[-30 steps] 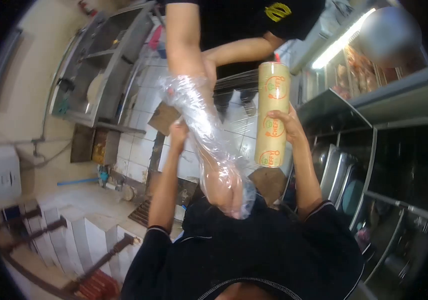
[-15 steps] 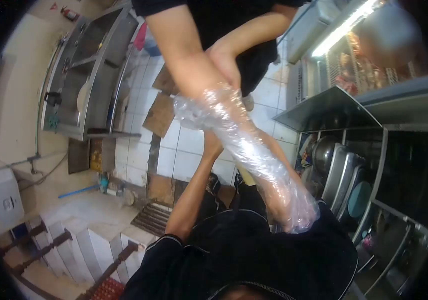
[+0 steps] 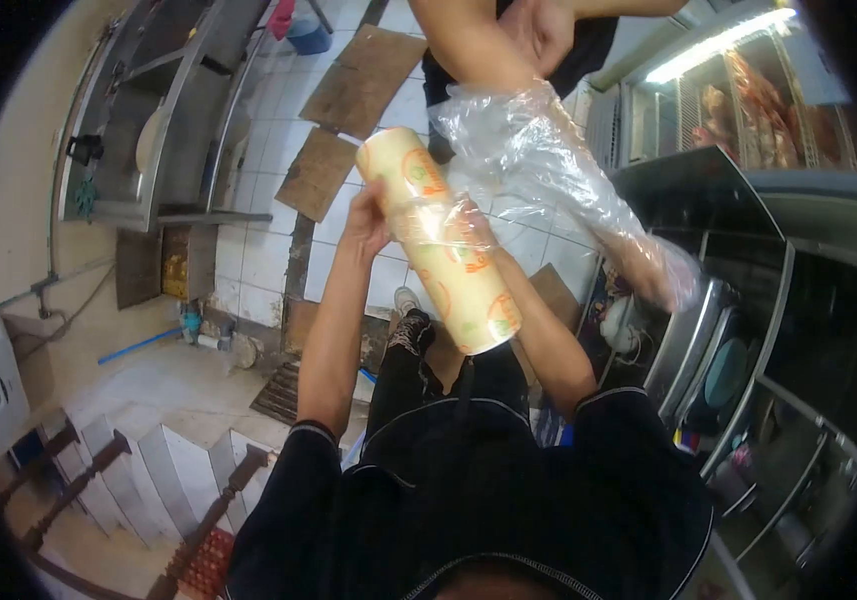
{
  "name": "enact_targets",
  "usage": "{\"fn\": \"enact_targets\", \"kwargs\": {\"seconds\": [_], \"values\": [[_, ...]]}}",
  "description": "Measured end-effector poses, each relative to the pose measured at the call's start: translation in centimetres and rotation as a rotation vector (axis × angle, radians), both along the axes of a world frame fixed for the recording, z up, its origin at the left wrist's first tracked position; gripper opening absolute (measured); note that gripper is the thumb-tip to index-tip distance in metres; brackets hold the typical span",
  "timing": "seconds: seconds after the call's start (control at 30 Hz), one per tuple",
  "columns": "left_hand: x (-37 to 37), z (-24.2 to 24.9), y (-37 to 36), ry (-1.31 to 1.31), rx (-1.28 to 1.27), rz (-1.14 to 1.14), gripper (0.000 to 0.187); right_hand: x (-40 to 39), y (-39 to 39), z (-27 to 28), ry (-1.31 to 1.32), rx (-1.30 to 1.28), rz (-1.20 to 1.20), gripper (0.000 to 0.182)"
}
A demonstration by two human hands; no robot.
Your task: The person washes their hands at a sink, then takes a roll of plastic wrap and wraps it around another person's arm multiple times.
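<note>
A large yellow roll of plastic film (image 3: pixel 449 270) with orange print is in front of me, tilted. My left hand (image 3: pixel 371 218) is closed on its left side near the upper end. My right hand (image 3: pixel 477 232) lies at the roll's right side, partly hidden behind clear film, and appears closed on it. Clear film (image 3: pixel 549 160) stretches from the roll to another person's forearm and is wrapped round it down to that person's hand (image 3: pixel 654 270). The other person's second hand (image 3: pixel 539 35) is near the elbow of the wrapped arm.
Cardboard pieces (image 3: pixel 364 80) lie on the tiled floor. A steel cabinet (image 3: pixel 184 120) stands on the left. A lit display case (image 3: pixel 749 110) and a rack with metal trays (image 3: pixel 694 340) are on the right. Stair railings (image 3: pixel 219 510) are at the lower left.
The wrapped arm has moved right and up, away from my body. The roll, mostly hidden before, now shows fully between my hands. More of the floor shows.
</note>
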State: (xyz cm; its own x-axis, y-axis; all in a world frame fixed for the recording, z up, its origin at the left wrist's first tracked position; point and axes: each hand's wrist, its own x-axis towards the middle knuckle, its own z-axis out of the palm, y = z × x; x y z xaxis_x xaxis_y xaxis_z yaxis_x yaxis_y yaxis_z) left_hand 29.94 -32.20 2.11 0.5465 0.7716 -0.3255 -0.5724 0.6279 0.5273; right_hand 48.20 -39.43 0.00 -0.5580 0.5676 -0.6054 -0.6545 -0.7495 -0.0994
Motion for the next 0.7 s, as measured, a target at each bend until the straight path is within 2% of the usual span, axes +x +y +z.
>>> {"fn": "enact_targets", "kwargs": {"seconds": [0.07,0.1,0.2,0.27,0.3,0.33,0.43,0.53,0.57,0.67,0.7], "values": [[0.8,0.6,1.4,-0.282,-0.078,-0.088,0.07,-0.8,-0.6,2.1,0.03,-0.044,-0.051,0.049],[1.0,0.4,1.4,-0.3,-0.099,-0.054,0.071,-1.0,-2.0,3.6,0.039,-0.067,-0.099,0.049],[-0.5,4.6,-1.3,-0.174,0.024,0.008,0.069,-1.3,-7.0,5.4,-0.005,-0.026,-0.344,0.049],[-2.3,9.3,-4.0,-0.101,0.013,0.144,0.071,-1.9,-13.7,5.0,-0.123,0.167,-0.692,0.058],[-2.7,12.9,-5.3,-0.07,0.086,0.207,0.071,-3.3,-16.5,7.3,-0.281,0.183,-0.878,0.059],[-4.1,13.4,-5.7,-0.057,0.001,0.202,0.071,-4.7,-18.6,10.2,-0.443,0.191,-1.06,0.059],[-4.6,17.1,-7.2,-0.009,0.026,0.223,0.066,-9.7,-19.8,15.5,-1.616,0.671,-1.196,0.062],[-4.3,19.6,-7.4,0.029,-0.004,0.225,0.062,-9.6,-21.1,16.0,-1.925,0.548,-1.257,0.065],[-4.3,20.4,-7.6,0.043,0.004,0.235,0.06,-10.1,-21.1,15.9,-1.719,0.727,-1.512,0.054],[-4.7,20.8,-8.6,0.137,0.033,0.269,0.059,-12.7,-23.0,18.6,-1.966,0.479,-0.816,0.036],[-4.8,20.7,-9.1,0.166,0.062,0.271,0.059,-12.9,-22.6,17.3,-1.769,0.455,-0.98,0.024]]}}
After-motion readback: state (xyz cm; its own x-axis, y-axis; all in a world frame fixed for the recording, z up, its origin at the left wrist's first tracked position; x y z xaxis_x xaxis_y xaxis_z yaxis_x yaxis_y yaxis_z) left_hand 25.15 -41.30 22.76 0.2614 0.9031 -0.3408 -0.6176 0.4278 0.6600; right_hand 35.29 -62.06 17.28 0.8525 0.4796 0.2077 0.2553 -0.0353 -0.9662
